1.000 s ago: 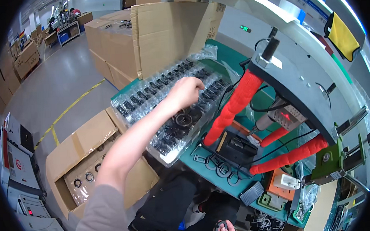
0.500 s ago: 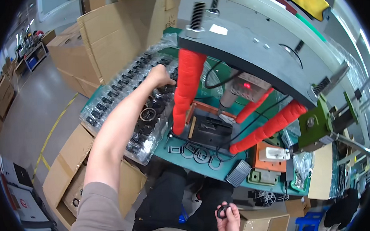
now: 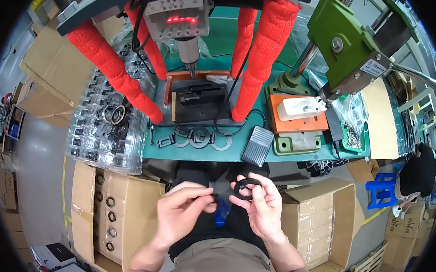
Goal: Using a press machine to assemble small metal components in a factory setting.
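Observation:
My right hand (image 3: 264, 210) grips a black ring (image 3: 238, 190) between thumb and fingers, held up over my lap. Close to its left, my left hand (image 3: 180, 212) is closed in a pinch with a small dark piece (image 3: 215, 197) at the fingertips; its kind is too small to make out. The ring and the small piece are a little apart. Beyond my hands, several black and grey ring-shaped parts (image 3: 199, 137) lie along the near edge of the green table (image 3: 199, 156).
A press with red-wrapped posts (image 3: 260, 55) and a black fixture (image 3: 201, 105) stands ahead. Right of it are a foot pedal (image 3: 258, 144) and a green hand press (image 3: 341, 46). Clear trays (image 3: 87, 128) of black parts lie left. Open cartons (image 3: 125, 200) flank my legs.
My left hand has come back from the parts tray to my lap, now pinching a small dark piece. My right hand has raised the black ring beside it. The view has swung right.

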Tool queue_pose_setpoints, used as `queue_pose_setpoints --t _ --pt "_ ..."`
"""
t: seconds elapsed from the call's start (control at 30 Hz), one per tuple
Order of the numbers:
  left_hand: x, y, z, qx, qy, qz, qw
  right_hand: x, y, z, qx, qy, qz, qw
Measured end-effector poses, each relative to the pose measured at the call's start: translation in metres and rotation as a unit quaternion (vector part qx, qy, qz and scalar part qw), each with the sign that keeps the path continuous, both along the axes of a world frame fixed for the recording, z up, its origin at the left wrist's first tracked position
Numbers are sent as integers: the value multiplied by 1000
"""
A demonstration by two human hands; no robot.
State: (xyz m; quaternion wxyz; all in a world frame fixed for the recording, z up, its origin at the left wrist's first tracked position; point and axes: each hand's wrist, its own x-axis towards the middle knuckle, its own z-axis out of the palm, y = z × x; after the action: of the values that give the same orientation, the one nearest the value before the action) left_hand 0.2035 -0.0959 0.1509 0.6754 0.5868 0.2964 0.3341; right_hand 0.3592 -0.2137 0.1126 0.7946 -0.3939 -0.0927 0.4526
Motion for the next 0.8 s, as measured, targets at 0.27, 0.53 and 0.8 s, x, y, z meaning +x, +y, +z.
queue_pose_setpoints --t 0.27,0.53,0.8 --pt "26 15 -2 173 29 -111 978 14 -9 24 -51 -175 94 979" --pt "32 8 -2 69 18 -100 992 21 -15 25 -57 -345 84 933" --pt "32 14 -7 213 11 -127 969 13 -14 20 -45 -395 54 916"
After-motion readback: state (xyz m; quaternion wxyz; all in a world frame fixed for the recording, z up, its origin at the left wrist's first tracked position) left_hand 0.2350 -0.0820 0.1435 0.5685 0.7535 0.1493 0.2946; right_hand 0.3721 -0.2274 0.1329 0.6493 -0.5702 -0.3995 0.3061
